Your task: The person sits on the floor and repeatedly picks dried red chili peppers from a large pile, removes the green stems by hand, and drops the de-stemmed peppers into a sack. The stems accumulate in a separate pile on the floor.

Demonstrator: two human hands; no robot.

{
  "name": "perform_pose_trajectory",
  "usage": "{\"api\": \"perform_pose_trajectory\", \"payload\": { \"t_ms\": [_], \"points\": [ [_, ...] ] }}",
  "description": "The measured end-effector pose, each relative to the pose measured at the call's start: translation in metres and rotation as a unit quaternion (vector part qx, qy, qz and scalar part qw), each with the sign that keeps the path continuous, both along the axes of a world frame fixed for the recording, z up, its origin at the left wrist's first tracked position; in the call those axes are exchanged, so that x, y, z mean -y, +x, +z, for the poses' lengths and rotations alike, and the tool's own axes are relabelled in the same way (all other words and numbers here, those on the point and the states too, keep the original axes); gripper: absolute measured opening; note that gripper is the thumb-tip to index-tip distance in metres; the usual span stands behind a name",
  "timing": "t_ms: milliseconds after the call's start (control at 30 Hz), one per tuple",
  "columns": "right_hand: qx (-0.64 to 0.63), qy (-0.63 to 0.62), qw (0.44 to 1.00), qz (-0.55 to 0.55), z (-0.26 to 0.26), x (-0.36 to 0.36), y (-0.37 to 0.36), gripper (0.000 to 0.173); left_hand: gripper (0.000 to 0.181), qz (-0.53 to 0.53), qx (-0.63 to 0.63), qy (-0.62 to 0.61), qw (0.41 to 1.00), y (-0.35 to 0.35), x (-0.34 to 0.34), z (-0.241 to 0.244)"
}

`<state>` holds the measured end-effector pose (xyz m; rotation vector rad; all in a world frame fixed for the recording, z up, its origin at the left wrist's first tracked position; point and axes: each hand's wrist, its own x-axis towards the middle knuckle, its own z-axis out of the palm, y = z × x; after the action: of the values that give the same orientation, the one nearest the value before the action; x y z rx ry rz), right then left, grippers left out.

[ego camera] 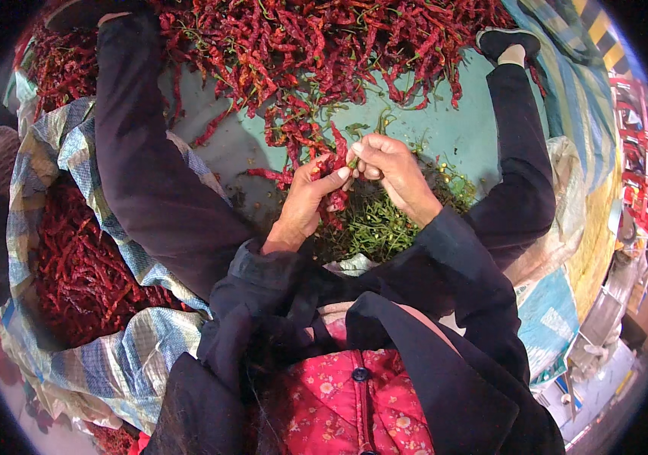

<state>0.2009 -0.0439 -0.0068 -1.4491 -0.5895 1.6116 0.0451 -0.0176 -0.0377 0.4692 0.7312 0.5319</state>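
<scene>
Several dried red chili peppers (337, 199) are held in my left hand (305, 199), its thumb laid across them. My right hand (388, 165) meets it from the right, thumb and forefinger pinched on a green chili stem (353, 162) at the pepper's end. Whether that stem is still attached is too small to tell. Beneath both hands lies a heap of green stems (384, 227). Loose red chilies (284, 133) trail from just beyond my left hand towards a large pile of dried red chilies (312, 45) at the far side.
On my left, an open checked woven sack (125, 347) holds red chilies (90, 273). My outstretched legs (147, 136) border the green ground sheet (438, 128). At right lie a striped woven sheet (571, 102) and yellow sacking (600, 244).
</scene>
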Motion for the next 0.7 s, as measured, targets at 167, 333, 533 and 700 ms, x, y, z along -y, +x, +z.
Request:
{"api": "perform_pose_trajectory", "payload": {
  "t_ms": [167,333,533,700],
  "points": [
    [-0.222,-0.096,0.970,-0.038,-0.006,0.005,0.010,0.019,0.018,-0.030,-0.020,0.059,0.998,-0.007,0.004,-0.002],
    [0.403,0.039,0.819,0.406,0.002,0.021,0.059,0.022,0.014,0.089,-0.036,0.000,0.995,-0.010,-0.002,0.005],
    [0.610,-0.043,0.734,0.296,-0.018,0.016,0.012,0.033,0.016,0.072,-0.016,-0.024,0.997,-0.018,-0.004,0.005],
    [0.600,0.076,0.753,0.260,-0.027,0.031,0.004,0.022,0.018,0.024,-0.121,-0.029,0.992,-0.015,0.000,-0.008]
  ]
}}
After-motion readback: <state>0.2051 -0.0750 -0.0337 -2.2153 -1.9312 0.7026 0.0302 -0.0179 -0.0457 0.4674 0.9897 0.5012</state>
